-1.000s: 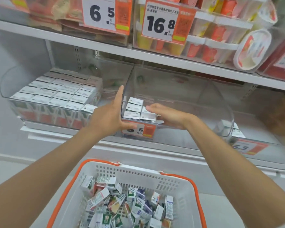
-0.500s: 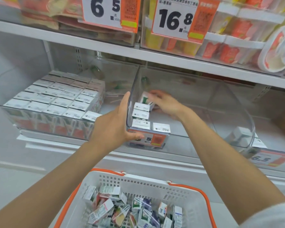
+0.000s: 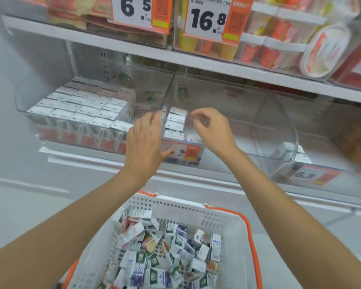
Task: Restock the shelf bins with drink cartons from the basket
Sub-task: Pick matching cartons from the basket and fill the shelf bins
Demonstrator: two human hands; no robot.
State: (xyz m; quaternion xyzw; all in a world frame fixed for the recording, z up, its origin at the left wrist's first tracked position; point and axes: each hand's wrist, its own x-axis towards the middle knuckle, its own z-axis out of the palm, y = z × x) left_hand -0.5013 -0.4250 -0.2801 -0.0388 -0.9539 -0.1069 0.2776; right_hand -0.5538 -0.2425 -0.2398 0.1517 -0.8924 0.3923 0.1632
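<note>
White cartons (image 3: 174, 124) btwn hands (image 3: 143, 142) (image 3: 212, 132).

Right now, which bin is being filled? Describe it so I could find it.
Look under the big 16.8 price tag, on the shelf below. The middle bin of clear plastic sits there, with the left hand and right hand at its front corner. Unlike the left bin, nearly full, it holds only a few cartons.

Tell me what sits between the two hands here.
In the head view, a short row of white-topped cartons in the middle bin, just past its clear side wall, lies between the left hand and the right hand.
</note>
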